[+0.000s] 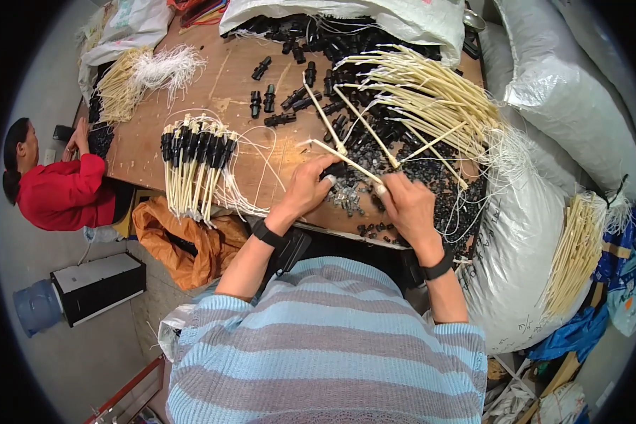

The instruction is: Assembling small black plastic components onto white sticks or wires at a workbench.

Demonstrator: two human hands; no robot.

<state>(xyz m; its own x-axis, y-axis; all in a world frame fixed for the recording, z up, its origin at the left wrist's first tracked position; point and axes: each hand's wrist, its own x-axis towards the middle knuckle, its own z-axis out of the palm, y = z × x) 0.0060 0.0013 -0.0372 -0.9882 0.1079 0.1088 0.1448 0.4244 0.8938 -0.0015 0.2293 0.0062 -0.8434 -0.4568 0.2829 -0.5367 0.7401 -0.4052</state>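
Cream tube pinched by both hands; black connector half hidden under left fingers.

Single head-worn fisheye camera looks steeply down, close over the wooden table

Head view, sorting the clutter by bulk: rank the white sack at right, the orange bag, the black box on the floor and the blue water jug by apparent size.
1. White sack
2. Orange bag
3. Black box, close to the bag and farther from the camera, so unsure
4. Blue jug

Scuffed matt wooden tabletop; glossy black plastic connectors.
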